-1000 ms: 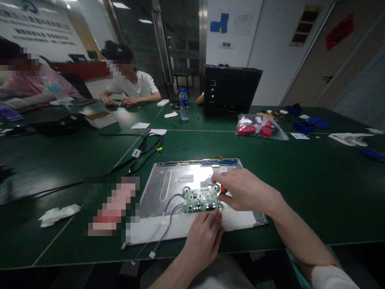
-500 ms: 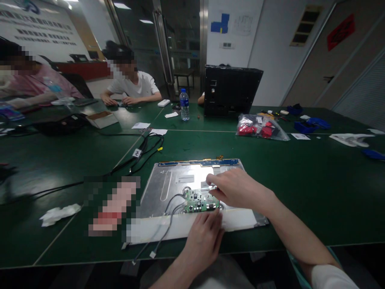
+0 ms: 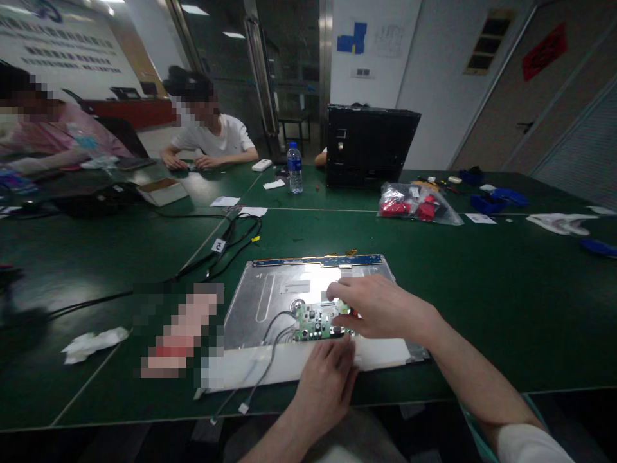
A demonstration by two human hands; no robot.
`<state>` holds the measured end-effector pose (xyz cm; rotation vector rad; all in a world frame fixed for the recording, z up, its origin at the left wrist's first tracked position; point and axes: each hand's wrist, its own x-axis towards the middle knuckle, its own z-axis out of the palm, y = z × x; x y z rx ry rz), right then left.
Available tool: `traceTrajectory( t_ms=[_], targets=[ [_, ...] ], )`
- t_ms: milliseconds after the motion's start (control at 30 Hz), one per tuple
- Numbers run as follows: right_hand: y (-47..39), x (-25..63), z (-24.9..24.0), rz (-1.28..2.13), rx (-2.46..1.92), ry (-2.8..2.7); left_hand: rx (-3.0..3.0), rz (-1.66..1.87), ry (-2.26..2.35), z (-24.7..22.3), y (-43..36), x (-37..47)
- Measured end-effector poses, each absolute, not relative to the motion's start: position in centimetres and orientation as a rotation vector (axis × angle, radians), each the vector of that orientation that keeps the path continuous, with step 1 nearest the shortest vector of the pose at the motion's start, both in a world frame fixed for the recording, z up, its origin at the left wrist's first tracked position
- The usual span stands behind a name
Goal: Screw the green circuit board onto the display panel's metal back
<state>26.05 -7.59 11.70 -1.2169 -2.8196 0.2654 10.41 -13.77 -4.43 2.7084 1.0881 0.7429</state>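
Note:
A flat metal-backed display panel (image 3: pixel 250 302) lies on the table in front of me. On it sits a green circuit board (image 3: pixel 308 321), with dark cables running left and over the front edge. My right hand (image 3: pixel 373 305) is above the board's right side, index finger and thumb apart. A red and dark bit, apparently the handle of a screwdriver (image 3: pixel 354 313), shows under its palm; the rest is hidden. My left hand (image 3: pixel 328 376) rests on the white strip (image 3: pixel 385 351) along the panel's front, its fingers pressed together at the board's front edge. What they pinch is hidden.
Black cables (image 3: pixel 193 267) and a crumpled tissue (image 3: pixel 94 344) lie to the left. Behind the panel stand a water bottle (image 3: pixel 295 168), a black monitor casing (image 3: pixel 371 148) and a plastic bag with red items (image 3: pixel 419 206). Two people sit at the far left.
My right hand has shifted slightly down and its thumb has moved left over the board. A red bit now shows under the palm. My left hand stays in place.

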Motion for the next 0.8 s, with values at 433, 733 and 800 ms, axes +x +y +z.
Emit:
traceTrajectory(
  t_ms=[433,733,800],
  targets=[
    [-8.3,25.0,11.4,0.097,-1.389,-2.747,2.709,0.760,1.089,-4.4,-13.7,10.5],
    [-8.1,25.5,11.3,0.171,-1.253,-2.790,2.716,0.723,1.095,-4.2,-13.8,10.4],
    [-7.9,26.0,11.5,0.231,-1.218,-2.795,2.713,0.727,1.093,-4.2,-13.8,10.4]
  ],
)
